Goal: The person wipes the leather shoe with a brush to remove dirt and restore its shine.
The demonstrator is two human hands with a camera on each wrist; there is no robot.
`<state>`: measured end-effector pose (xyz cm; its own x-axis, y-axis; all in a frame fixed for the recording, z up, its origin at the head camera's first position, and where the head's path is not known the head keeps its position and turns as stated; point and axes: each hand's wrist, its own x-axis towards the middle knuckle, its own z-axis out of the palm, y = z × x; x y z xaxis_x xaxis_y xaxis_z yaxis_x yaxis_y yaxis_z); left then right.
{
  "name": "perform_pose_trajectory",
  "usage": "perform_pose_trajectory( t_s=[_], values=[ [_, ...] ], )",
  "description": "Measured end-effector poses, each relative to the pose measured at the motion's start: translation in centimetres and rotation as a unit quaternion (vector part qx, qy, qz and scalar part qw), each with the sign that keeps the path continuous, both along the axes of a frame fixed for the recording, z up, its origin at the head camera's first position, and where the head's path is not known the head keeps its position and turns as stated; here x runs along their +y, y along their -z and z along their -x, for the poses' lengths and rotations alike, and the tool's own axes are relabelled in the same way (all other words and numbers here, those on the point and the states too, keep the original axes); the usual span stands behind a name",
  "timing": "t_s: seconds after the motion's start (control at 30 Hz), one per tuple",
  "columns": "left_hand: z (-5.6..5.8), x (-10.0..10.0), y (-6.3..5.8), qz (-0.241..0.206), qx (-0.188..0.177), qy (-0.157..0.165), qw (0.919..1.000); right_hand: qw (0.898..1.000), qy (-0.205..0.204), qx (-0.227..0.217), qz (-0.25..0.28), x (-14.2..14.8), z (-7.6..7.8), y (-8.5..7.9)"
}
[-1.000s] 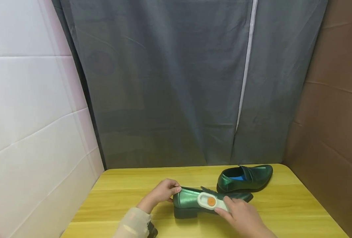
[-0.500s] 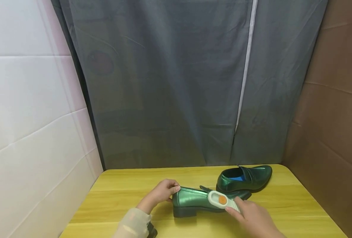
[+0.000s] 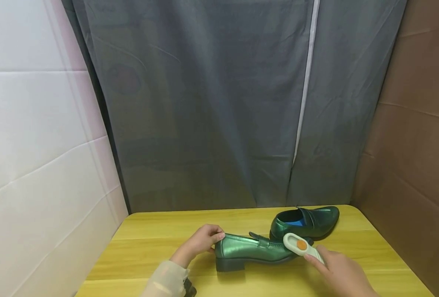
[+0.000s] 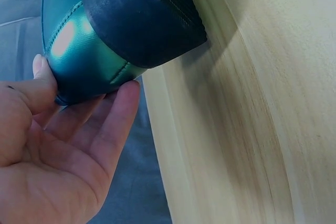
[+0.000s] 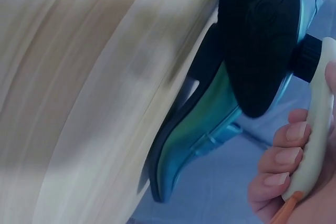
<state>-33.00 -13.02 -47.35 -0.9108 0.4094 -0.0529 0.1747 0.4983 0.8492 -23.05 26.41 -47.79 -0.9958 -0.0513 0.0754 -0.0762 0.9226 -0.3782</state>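
A shiny green loafer [image 3: 238, 247] is held up off the table at a slight tilt, toe to the right. My left hand [image 3: 200, 241] pinches its heel end, thumb on the top edge; the left wrist view shows the fingers under the heel counter [image 4: 79, 61]. In my right hand [image 3: 343, 272] is a brush [image 3: 302, 246] with a pale green handle and an orange spot. Its dark bristles [image 5: 306, 59] touch the loafer near the toe in the right wrist view. Behind stands a second green loafer [image 3: 325, 222] with a blue insole, upright on the table.
The yellow wood-grain table [image 3: 160, 235] has rounded far corners. A grey curtain [image 3: 212, 123] hangs behind it, with a white panel [image 3: 45, 144] at left and a brown one [image 3: 412, 144] at right. A small dark object [image 3: 190, 288] shows beside the left sleeve.
The brush in my right hand has moved rightward along the loafer's side, from its middle to near the toe. My left hand keeps its hold on the heel, almost unmoved.
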Motion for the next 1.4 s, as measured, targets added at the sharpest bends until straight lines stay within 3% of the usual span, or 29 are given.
perform_pose_trajectory(
  t_s=[0.2, 1.0, 1.3, 1.4],
  values=[
    [-0.2, 0.0, 0.1, -0.002, -0.002, -0.001, 1.0, 1.0, 0.006, 0.02, -0.007, 1.7, 0.0, 0.2],
    [-0.3, -0.1, 0.0, -0.013, -0.015, -0.01, 0.9998, 1.0, 0.029, 0.002, -0.008, 4.5, -0.1, 0.1],
    [-0.3, 0.0, -0.1, -0.02, -0.02, -0.01, 0.9995, 0.997, 0.016, 0.078, -0.016, 4.6, -0.4, 0.8],
    [-0.3, -0.1, 0.0, -0.021, -0.021, -0.014, 0.9995, 0.996, 0.01, 0.085, -0.009, 4.4, -0.5, 0.8]
  ],
)
